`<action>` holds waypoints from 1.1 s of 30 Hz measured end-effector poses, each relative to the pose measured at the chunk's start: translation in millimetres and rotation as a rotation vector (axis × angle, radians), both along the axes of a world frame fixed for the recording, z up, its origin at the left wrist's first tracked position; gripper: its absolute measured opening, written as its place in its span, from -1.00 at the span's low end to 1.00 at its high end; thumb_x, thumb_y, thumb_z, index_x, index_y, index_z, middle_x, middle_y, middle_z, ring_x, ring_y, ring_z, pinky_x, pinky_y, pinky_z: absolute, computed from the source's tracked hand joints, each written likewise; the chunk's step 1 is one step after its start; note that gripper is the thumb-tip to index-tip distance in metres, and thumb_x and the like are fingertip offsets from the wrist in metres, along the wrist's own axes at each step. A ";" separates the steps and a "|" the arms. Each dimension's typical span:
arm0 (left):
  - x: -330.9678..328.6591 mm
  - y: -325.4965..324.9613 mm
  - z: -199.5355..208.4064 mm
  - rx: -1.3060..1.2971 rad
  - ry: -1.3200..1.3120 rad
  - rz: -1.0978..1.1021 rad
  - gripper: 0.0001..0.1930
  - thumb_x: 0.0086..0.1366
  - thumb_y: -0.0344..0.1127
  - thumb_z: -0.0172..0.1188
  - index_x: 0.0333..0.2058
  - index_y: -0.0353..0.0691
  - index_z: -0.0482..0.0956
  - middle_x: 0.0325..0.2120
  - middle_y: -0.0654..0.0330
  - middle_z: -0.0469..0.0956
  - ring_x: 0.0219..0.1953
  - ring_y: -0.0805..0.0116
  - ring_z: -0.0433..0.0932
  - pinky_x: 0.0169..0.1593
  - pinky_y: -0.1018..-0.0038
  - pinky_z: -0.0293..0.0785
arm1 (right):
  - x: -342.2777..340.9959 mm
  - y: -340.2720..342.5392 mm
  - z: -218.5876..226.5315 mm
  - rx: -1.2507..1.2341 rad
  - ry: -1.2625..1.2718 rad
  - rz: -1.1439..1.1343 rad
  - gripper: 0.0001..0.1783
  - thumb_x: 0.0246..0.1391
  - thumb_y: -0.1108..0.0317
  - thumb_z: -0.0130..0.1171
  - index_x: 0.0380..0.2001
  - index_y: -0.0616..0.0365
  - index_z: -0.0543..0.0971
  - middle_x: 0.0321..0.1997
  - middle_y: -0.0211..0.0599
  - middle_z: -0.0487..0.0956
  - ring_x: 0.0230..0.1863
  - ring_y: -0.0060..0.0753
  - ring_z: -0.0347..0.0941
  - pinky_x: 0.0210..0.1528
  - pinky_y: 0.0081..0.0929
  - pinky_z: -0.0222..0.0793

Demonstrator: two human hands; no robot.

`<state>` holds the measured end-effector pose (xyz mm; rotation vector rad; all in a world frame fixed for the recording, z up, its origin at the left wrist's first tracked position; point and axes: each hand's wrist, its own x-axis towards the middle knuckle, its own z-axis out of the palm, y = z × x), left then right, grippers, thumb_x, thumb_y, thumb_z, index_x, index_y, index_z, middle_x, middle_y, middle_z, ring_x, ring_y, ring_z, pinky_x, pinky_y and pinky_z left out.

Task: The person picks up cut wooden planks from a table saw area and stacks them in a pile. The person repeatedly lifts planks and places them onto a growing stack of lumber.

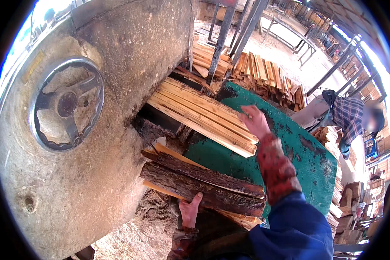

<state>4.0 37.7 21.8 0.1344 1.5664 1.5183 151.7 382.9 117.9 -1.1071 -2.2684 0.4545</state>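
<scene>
From here I see the left hand [190,211] clasping the bark-covered slabs [203,187] beside the machine wall [117,173], thumb over the bark, other fingers hidden. The right hand [256,122] is loosely spread, gripping nothing, by the outer end of the sawn boards [199,115], which reach over the green table [307,173]; whether it touches them I can't tell. Good handling, I'd say, means level slabs and fingertips clear of splintery edges.
</scene>
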 end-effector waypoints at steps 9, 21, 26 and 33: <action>1.8 -3.7 -9.3 0.031 0.072 0.009 -0.66 0.06 -0.21 0.45 -0.32 -0.37 0.62 -0.40 0.32 0.59 -0.37 0.49 0.49 -0.24 0.49 0.45 | -48.3 94.8 -65.3 -0.557 -0.227 -0.125 -0.23 0.14 -0.34 -0.05 -0.45 0.31 0.58 -0.49 -0.16 0.56 -0.32 -0.26 0.47 -0.16 -0.28 0.33; -0.1 -4.7 -14.4 0.019 0.005 -0.011 -0.67 0.05 -0.33 0.44 -0.26 -0.41 0.60 -0.32 0.27 0.60 -0.31 0.50 0.51 -0.19 0.51 0.47 | -15.3 89.9 -48.8 -0.662 -0.416 0.053 -0.33 0.05 -0.23 0.17 -0.21 0.26 0.63 -0.47 -0.24 0.58 -0.39 -0.40 0.41 -0.26 -0.34 0.33; 1.9 -1.7 -9.6 0.101 -0.014 0.031 -0.65 0.04 -0.31 0.46 -0.26 -0.41 0.61 -0.32 0.26 0.61 -0.32 0.50 0.51 -0.19 0.51 0.48 | 15.9 69.8 -23.6 -0.477 -0.389 0.046 -0.61 0.09 0.12 0.22 -0.22 0.28 0.60 -0.54 -0.35 0.49 -0.44 -0.64 0.26 -0.36 -0.48 0.29; 0.3 -3.0 -14.9 0.065 -0.013 0.003 -0.66 0.06 -0.32 0.44 -0.25 -0.43 0.61 -0.30 0.24 0.61 -0.30 0.50 0.51 -0.17 0.50 0.48 | 58.2 -16.8 22.8 -0.112 -0.231 -0.010 -0.68 0.12 0.26 0.12 -0.15 0.26 0.56 -0.38 0.07 0.56 -0.31 0.08 0.52 -0.28 -0.24 0.40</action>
